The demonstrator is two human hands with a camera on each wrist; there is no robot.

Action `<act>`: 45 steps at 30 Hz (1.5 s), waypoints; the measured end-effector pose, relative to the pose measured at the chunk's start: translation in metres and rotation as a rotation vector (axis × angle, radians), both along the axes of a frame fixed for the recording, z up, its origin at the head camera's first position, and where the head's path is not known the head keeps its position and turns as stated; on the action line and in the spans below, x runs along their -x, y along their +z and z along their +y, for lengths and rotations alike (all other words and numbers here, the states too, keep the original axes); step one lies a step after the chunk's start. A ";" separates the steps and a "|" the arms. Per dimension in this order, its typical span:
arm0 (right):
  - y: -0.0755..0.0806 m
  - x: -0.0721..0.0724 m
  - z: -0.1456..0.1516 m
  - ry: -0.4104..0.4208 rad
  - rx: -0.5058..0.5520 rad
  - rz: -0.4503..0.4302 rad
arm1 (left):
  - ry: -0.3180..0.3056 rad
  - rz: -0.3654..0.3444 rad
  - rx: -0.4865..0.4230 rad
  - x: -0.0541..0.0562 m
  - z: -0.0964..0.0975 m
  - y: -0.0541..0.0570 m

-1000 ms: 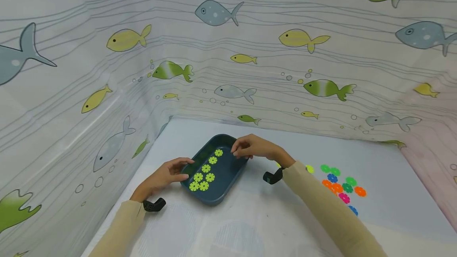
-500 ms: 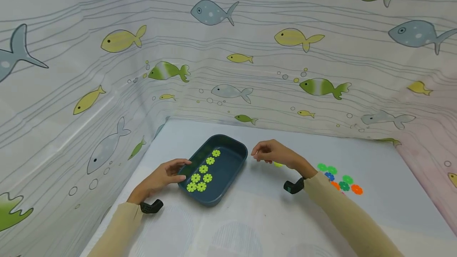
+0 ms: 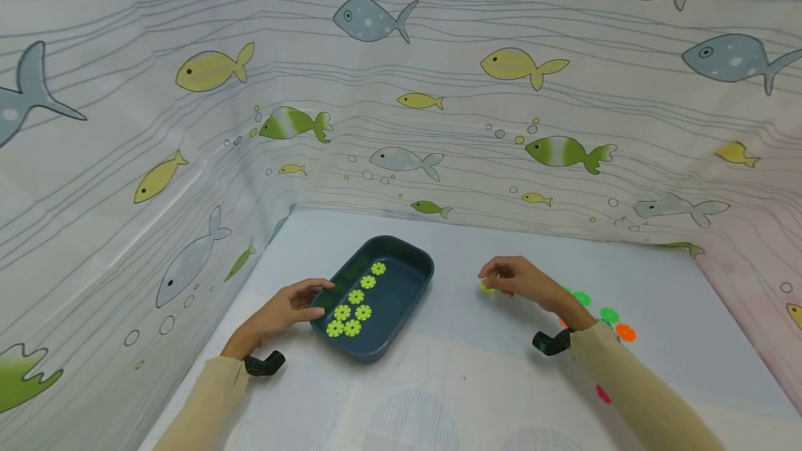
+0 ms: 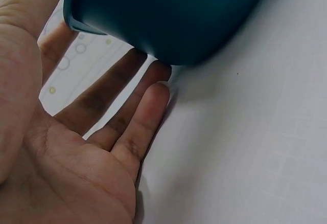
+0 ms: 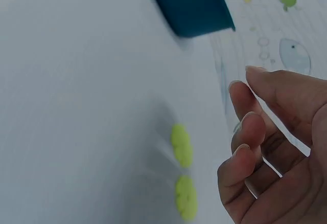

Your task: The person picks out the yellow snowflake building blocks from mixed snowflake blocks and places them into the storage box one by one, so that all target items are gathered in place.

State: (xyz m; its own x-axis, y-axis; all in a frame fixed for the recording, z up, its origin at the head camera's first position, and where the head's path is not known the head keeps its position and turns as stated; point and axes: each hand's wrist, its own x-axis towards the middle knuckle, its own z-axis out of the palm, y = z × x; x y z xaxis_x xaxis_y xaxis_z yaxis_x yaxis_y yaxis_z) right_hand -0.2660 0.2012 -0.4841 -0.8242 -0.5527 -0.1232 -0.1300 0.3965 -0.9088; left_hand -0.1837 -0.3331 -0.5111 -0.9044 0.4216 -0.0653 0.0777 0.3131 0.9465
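Note:
At the left side of a dark blue tray (image 3: 401, 319) is my left hand (image 3: 285, 312), its thumb over the rim. In the left wrist view several of its fingertips touch the tray's outer wall (image 4: 168, 24). Inside lie several yellow-green notched plastic discs (image 3: 356, 296) in a slanting line. My right hand (image 3: 516, 277) hangs over the table right of the tray, fingers loosely curled and holding nothing. A yellow-green disc (image 3: 486, 287) shows just below its fingertips. The right wrist view has two such discs, one nearer (image 5: 185, 197), one farther (image 5: 181, 145), apart from the fingers.
More notched discs lie beyond the right forearm, among them green (image 3: 609, 315) and orange (image 3: 626, 333), partly hidden by the sleeve. A pink disc (image 3: 603, 393) lies beside that sleeve. Fish-printed sheeting (image 3: 476, 117) walls the white table (image 3: 451, 367) at the back and sides.
My right hand has moved right, from over the tray to above the yellow-green disc. The left hand has stayed at the rim. A pink disc now shows nearer the front, beside the right sleeve.

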 end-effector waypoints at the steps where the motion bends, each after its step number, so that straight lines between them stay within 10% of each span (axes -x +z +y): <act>1: -0.001 -0.001 0.004 -0.011 -0.005 0.004 | 0.001 0.000 0.002 0.001 0.000 0.000; 45: -0.023 -0.020 0.082 -0.309 -0.355 0.087 | 0.020 -0.008 -0.076 -0.001 0.000 -0.002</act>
State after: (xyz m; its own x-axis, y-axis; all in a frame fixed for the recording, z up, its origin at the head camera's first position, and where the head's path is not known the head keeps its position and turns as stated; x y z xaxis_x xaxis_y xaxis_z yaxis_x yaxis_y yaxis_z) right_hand -0.2461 0.2836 -0.5075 -0.9588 -0.2166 -0.1837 -0.0267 0.7128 -0.7008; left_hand -0.1828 -0.3335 -0.5133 -0.9122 0.4077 -0.0413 0.0644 0.2420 0.9682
